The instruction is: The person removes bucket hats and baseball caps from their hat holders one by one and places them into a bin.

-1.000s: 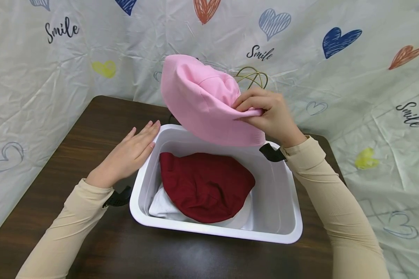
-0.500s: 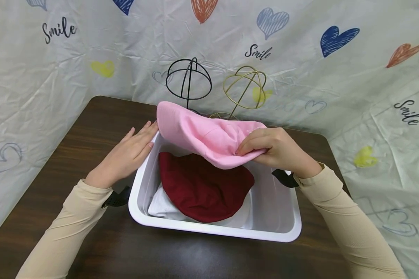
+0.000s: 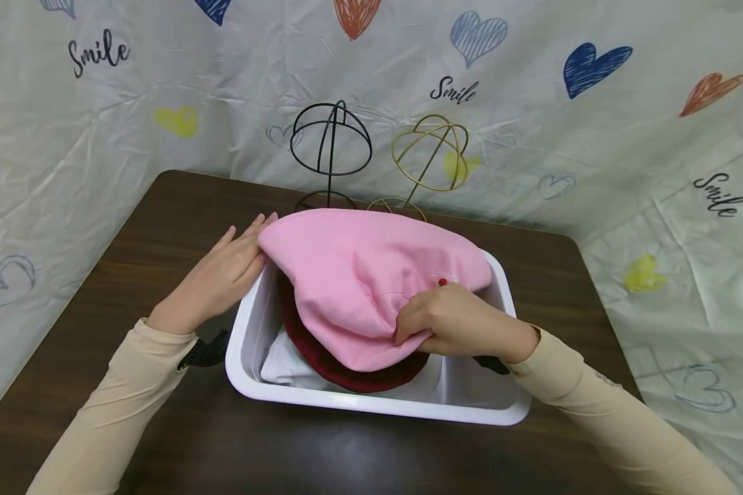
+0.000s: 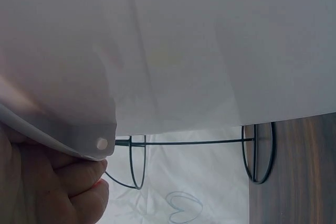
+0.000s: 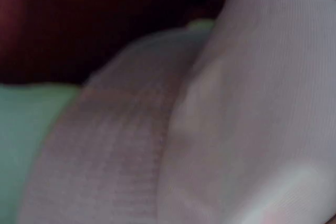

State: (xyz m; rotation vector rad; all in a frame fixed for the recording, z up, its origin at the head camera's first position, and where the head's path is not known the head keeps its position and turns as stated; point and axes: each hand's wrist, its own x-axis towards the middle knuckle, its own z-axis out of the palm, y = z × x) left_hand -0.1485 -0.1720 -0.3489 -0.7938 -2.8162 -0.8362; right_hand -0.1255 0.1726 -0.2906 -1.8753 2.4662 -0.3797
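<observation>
A pink bucket hat (image 3: 347, 268) spreads over the back and middle of a white plastic tub (image 3: 371, 405) in the head view. My right hand (image 3: 448, 320) pinches its brim at the front right. Beneath the pink hat lies a dark red hat (image 3: 362, 381), mostly covered, on top of white cloth (image 3: 285, 361). On the tub's left rim rests my left hand (image 3: 213, 282), its fingers extended along the edge. The left wrist view shows those fingers (image 4: 79, 192) against the tub's outer side. Blurred pale cloth (image 5: 157, 129) fills much of the right wrist view.
A black wire hat stand (image 3: 331, 137) and a gold wire stand (image 3: 431, 152) stand behind the tub on the dark wooden table (image 3: 179, 206). A white sheet (image 3: 223, 69) printed with hearts and "Smile" hangs behind.
My right hand has lowered the pink hat from above the tub's back edge down over the dark red hat. Both wire stands have come into view. My left hand stays on the rim.
</observation>
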